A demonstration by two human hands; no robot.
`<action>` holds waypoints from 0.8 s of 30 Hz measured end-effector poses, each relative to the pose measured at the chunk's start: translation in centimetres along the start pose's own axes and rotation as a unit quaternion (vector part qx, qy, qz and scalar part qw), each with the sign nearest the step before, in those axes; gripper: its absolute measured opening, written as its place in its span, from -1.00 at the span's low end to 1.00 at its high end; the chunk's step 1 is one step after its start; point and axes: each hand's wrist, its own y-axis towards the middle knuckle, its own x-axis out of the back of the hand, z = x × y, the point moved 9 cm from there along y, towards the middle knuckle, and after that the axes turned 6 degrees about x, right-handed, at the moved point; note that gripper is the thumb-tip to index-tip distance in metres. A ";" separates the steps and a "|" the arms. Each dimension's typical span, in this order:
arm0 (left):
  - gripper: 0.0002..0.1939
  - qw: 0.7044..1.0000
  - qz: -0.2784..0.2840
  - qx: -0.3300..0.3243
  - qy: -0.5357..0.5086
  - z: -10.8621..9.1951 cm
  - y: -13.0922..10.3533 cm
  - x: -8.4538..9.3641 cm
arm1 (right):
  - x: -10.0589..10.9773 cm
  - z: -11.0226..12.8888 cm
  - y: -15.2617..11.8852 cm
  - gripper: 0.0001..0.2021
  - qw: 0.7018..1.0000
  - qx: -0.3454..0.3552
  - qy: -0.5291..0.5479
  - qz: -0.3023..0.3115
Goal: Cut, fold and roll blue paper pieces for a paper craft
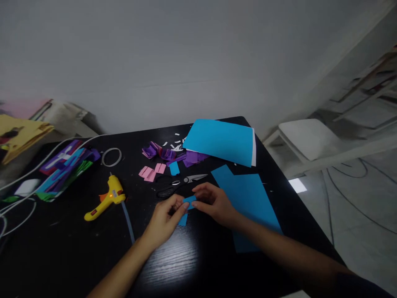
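Note:
A small blue paper piece (190, 201) is held above the black table between both hands. My left hand (164, 218) pinches its left end between thumb and fingers. At its right end, my right hand (217, 205) has the thumb on the paper, with the fingers curled round. Another blue paper strip (182, 220) shows just below the left thumb; whether it is joined to the held piece I cannot tell. Just beyond the hands lie black-handled scissors (194, 178), blades pointing right. A small blue rectangle (174, 168) and several folded pink paper pieces (149, 174) lie behind them.
A yellow glue gun (111, 194) with its cord lies at left. Cut blue foam-like sheet (254, 192) sits under my right forearm; a larger blue sheet (221, 138) is behind. Purple scraps (194, 158), a ring of tape (111, 157), a coloured bundle (66, 169) and white cables surround.

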 end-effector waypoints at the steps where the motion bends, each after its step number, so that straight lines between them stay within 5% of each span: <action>1: -0.72 1.000 0.005 0.005 -0.006 0.1 0.0 0.0 | 0.0 -0.1 0.0 -0.66 1.000 -0.005 -0.003 0.004; 13: -0.74 1.000 0.017 -0.001 0.008 -0.1 -0.3 -0.3 | 0.5 -0.4 -0.1 -0.63 0.999 -0.035 -0.012 -0.007; 24: -0.82 0.996 -0.018 -0.070 0.060 -1.8 -0.4 -0.3 | 0.1 0.2 -0.1 -0.69 0.999 -0.018 -0.033 0.014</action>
